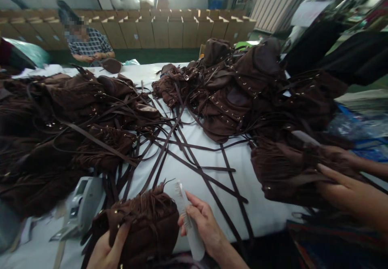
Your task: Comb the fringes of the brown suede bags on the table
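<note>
A dark brown fringed bag (154,224) sits at the bottom of the head view, tilted toward me. My left hand (110,246) grips its left side near the opening, thumb on the outside and the other fingers hidden. In my right hand (201,224) is a pale, translucent comb (191,236), held upright with its teeth toward the bag. The comb's tip is just right of the fringe, and I cannot tell whether it touches. Long brown straps (209,180) cross the white table (194,155) beyond.
Brown bags are heaped at left (75,99) and centre right (230,95). A grey tape dispenser (85,200) stands left of my bag. At right, a co-worker's hands (342,172) hold another fringed bag (281,172) and a comb (305,138). Another person (89,44) works across the table before cardboard boxes (169,32).
</note>
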The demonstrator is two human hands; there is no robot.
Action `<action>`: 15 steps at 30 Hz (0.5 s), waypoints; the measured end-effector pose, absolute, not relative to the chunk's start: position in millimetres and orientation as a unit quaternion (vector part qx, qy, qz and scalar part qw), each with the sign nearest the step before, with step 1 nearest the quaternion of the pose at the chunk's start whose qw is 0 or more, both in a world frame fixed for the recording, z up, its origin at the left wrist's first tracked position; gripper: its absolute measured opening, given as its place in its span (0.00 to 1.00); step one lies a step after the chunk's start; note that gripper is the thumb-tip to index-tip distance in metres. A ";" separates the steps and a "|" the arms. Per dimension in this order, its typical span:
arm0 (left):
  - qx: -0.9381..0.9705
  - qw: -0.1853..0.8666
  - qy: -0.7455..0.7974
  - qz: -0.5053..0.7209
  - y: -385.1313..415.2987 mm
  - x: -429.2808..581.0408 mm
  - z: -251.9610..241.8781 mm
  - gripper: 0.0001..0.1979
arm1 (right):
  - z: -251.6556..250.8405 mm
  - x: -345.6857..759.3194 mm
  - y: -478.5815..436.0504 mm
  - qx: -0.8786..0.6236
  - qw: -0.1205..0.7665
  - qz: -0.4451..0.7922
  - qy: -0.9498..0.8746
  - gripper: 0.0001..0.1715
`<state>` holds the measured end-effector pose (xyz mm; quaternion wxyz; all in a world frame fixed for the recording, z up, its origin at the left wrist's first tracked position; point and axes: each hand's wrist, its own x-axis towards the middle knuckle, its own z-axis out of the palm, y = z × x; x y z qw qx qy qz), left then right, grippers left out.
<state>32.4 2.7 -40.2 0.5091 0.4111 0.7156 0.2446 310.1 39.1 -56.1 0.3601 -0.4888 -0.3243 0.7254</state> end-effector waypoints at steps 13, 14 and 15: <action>0.506 0.530 0.632 0.253 25.3 72.9 -24.8 0.23 | -128.0 256.8 31.8 -0.587 0.232 0.368 -0.683 0.31; 0.512 0.521 0.630 0.264 24.1 71.0 -25.6 0.22 | -142.0 269.9 34.8 -0.624 0.232 0.371 -0.648 0.30; 0.515 0.513 0.632 0.270 22.7 66.7 -27.0 0.22 | -153.2 286.3 37.4 -0.657 0.245 0.383 -0.601 0.27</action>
